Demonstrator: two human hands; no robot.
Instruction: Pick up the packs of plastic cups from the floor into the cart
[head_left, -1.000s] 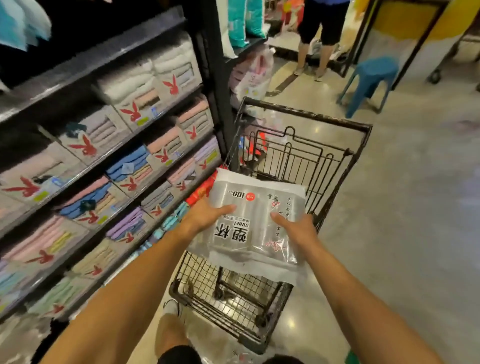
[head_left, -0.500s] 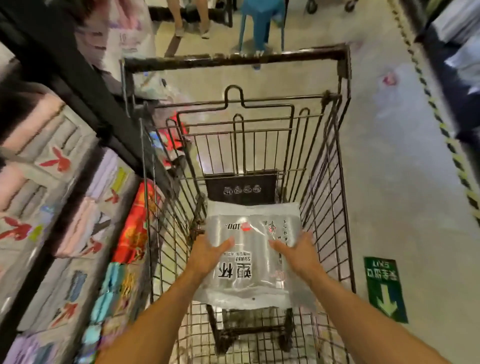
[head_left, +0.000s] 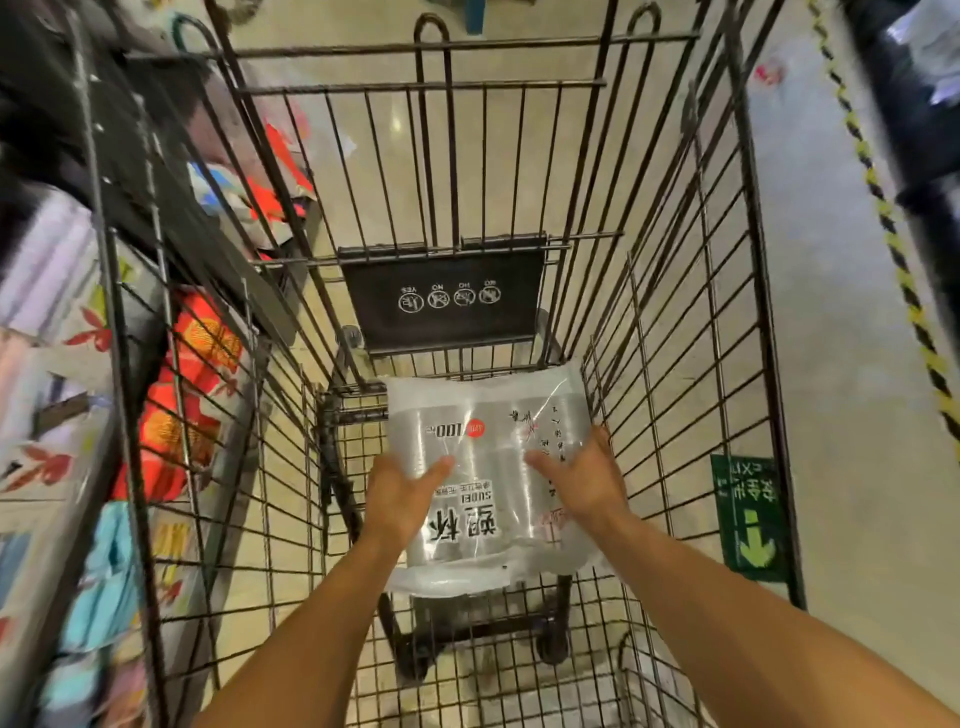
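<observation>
only the person's two arms show, entering from the near edge of the view and ending in the hands. the left forearm (head_left: 311, 623) is bare along all of its visible length, and the right forearm (head_left: 727, 597) likewise, with bare skin running on over both wrists. the left hand (head_left: 402, 499) and the right hand (head_left: 582, 483) are bare as well. both forearms look lean and smooth, broadening toward the near edge; finer detail of the fingers is too blurred to tell.
</observation>
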